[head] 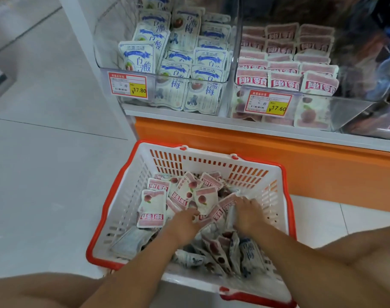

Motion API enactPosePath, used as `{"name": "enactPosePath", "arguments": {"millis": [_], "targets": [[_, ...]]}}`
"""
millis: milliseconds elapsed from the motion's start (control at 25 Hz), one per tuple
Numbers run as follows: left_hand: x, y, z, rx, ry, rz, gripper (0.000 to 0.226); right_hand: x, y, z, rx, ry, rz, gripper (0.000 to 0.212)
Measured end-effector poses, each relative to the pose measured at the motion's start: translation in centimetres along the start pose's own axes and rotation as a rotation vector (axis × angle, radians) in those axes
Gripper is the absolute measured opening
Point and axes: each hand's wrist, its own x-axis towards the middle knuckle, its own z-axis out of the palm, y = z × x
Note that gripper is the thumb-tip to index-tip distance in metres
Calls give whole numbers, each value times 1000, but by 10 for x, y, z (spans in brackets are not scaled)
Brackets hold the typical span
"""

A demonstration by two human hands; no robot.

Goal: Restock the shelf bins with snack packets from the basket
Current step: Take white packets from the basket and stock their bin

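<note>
A white basket with a red rim (131, 196) stands on the floor below the shelf. It holds several pink-and-white snack packets (151, 207) at its far side and blue-and-white packets (249, 254) nearer me. Both my hands are down inside it. My left hand (185, 221) is buried among pink packets, fingers curled into the pile. My right hand (247, 212) grips the edge of a pink packet (227, 202). On the shelf, a clear bin (127, 70) holds blue-and-white packets and the bin to its right (305, 94) holds pink ones.
Yellow-and-red price tags (128, 85) hang on both bin fronts. An orange panel (278, 156) runs under the white shelf edge, right behind the basket. Pale tiled floor (45, 174) stretches to the left. My knees frame the bottom of the view.
</note>
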Motion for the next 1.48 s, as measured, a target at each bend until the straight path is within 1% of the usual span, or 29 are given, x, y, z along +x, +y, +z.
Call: {"name": "enactPosePath", "arguments": {"millis": [40, 80, 120, 160, 200, 240, 280, 320, 360, 400, 440, 480, 520, 560, 600, 680, 720, 760, 840, 880, 920, 1000, 1040, 1080, 1160, 1240, 1320, 1400, 1480], "targets": [[1, 4, 0, -26, 12, -8, 52, -4, -4, -8, -48, 49, 1, 66], [5, 6, -1, -58, 38, -16, 48, -4, -8, -15, 12, 69, 12, 60], [8, 9, -1, -78, 71, -26, 43, -7, -14, -23, 183, 83, 32, 56], [10, 13, -2, -106, 112, -37, 37, -12, -21, -33, 419, 89, 64, 53], [11, 17, -4, -171, 142, -67, 39, -12, -28, -41, 673, 99, 99, 50], [12, 21, -7, -315, 155, -121, 48, -13, -34, -50, 887, 120, 99, 47], [13, 25, -10, -559, 114, -211, 57, -16, -38, -59, 1029, 132, 60, 41], [13, 28, -13, -850, 27, -292, 63, -20, -42, -66, 1119, 125, -6, 34], [11, 30, -18, -1102, -50, -334, 65, -25, -43, -69, 1159, 93, -95, 25], [10, 28, -24, -1281, -89, -331, 60, -31, -44, -71, 1130, 50, -181, 19], [7, 25, -29, -1369, -94, -304, 50, -36, -43, -70, 1038, 12, -240, 19], [4, 22, -34, -1392, -77, -270, 40, -40, -44, -68, 939, -2, -263, 24], [2, 19, -37, -1386, -59, -246, 36, -43, -44, -64, 909, -5, -252, 29], [-1, 17, -41, -1370, -44, -221, 35, -45, -43, -64, 969, 1, -217, 33], [-3, 16, -44, -1357, -31, -200, 36, -44, -42, -66, 1095, 20, -151, 32], [-6, 16, -49, -1338, -33, -139, 37, -41, -40, -72, 1346, 4, -10, 22], [-8, 17, -49, -1327, -39, -102, 38, -40, -40, -74, 1405, -33, 12, 16], [-10, 19, -48, -1321, -46, -73, 38, -40, -42, -75, 1442, -83, -8, 21], [-14, 22, -45, -1316, -55, -49, 37, -41, -47, -69, 1414, -189, -91, 56], [-15, 22, -45, -1317, -56, -45, 36, -42, -52, -66, 1389, -214, -123, 63], [-15, 22, -46, -1323, -58, -39, 34, -43, -55, -65, 1388, -215, -149, 59], [-15, 17, -55, -1326, -20, -18, 34, -42, -57, -72, 1440, -156, -146, 34], [-14, 13, -61, -1301, 14, -1, 37, -41, -56, -79, 1456, -125, -125, 25], [-14, 9, -66, -1259, 48, 4, 41, -39, -53, -83, 1459, -102, -102, 22], [-13, 2, -70, -1171, 80, 7, 36, -35, -50, -87, 1528, -84, -70, 24], [-14, 2, -66, -1157, 56, 4, 26, -34, -54, -87, 1756, -109, -26, 31], [-14, 6, -61, -1189, 53, -5, 29, -34, -61, -87, 1960, -128, 17, 38], [-13, 10, -60, -1237, 61, -14, 32, -34, -65, -88, 2012, -152, 2, 40], [-13, 11, -61, -1258, 50, -10, 31, -35, -68, -88, 1986, -163, -29, 35]]}}
